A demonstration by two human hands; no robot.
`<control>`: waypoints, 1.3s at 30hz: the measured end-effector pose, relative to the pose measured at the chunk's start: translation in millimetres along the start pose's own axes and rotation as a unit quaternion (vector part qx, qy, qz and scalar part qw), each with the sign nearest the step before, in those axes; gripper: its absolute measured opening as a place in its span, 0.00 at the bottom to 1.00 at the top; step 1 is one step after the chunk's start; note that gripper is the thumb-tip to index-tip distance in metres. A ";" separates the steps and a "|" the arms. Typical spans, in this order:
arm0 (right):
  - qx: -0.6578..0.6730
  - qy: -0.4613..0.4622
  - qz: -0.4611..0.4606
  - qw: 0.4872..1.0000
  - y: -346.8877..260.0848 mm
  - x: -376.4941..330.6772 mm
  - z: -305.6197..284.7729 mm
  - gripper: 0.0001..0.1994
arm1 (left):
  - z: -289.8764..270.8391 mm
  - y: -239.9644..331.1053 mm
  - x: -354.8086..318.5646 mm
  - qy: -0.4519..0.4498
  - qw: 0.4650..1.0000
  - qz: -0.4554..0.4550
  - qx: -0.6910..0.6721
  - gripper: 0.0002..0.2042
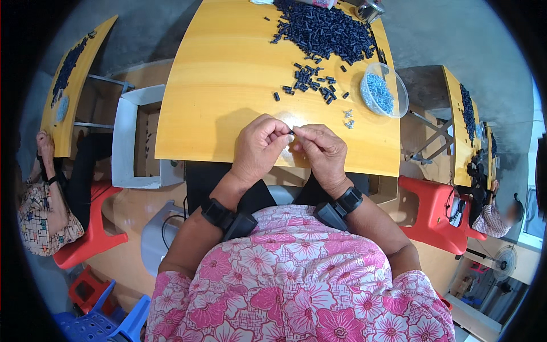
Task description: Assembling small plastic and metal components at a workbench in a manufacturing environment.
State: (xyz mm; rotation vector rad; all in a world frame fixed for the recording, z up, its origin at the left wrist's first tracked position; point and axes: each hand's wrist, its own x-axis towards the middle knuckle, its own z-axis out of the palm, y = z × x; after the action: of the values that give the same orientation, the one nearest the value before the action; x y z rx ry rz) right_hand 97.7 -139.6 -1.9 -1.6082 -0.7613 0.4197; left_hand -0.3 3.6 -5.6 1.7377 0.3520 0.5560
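My left hand (259, 147) and my right hand (326, 151) meet just above the near edge of the yellow table, fingertips pinched together. Between them is a small black piece (291, 132), mostly covered by the fingers, so its exact shape is hard to see. Ahead of my hands lies a loose group of short black cylindrical parts (308, 77), with a large heap of the same parts (325, 31) behind it. A few small clear bits (349, 123) lie to the right, beside a clear plastic bowl (401, 94) holding many bluish, shiny small pieces (379, 94).
The yellow table (205, 85) has a metal container (370, 10) at its far right corner. An open white cardboard box (126, 142) stands left of it. Other people sit at similar tables on both sides, near red stools (436, 214). Wristbands with dark boxes circle both my wrists.
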 end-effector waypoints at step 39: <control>-0.022 0.002 -0.036 0.999 -2.5 1.7 5.5 0.10 | -1.0 -3.8 3.4 -0.015 1.000 0.010 0.024 0.03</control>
State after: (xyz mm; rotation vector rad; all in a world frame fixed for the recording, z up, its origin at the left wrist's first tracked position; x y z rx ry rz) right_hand 94.7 -134.3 -0.2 -1.6162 -0.8281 0.3492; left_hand 2.2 7.1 -8.5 1.7964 0.3308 0.5394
